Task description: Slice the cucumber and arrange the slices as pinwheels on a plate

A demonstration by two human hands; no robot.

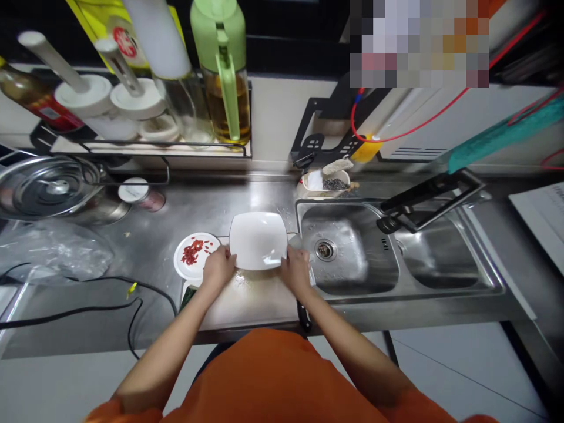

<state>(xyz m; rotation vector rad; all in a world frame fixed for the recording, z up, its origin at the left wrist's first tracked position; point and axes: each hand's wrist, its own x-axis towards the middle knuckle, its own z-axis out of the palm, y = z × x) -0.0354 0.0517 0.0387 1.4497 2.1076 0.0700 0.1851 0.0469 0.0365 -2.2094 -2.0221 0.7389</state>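
A square white plate (258, 238) rests on the steel counter just beyond a pale cutting board (247, 302). My left hand (219, 267) grips its near left corner and my right hand (296, 269) grips its near right corner, fingers curled on the rim. Left of the plate sits a small round white dish (181, 267) with chopped red chilli (194, 251). A black knife handle (304, 317) pokes out under my right wrist at the board's edge.
A double steel sink (352, 258) lies right of the plate, with a black tap (423, 202) over it. A pot lid (48, 188), a plastic bag (53, 252) and black cables (88, 305) lie left. Bottles fill the rear shelf (167, 147).
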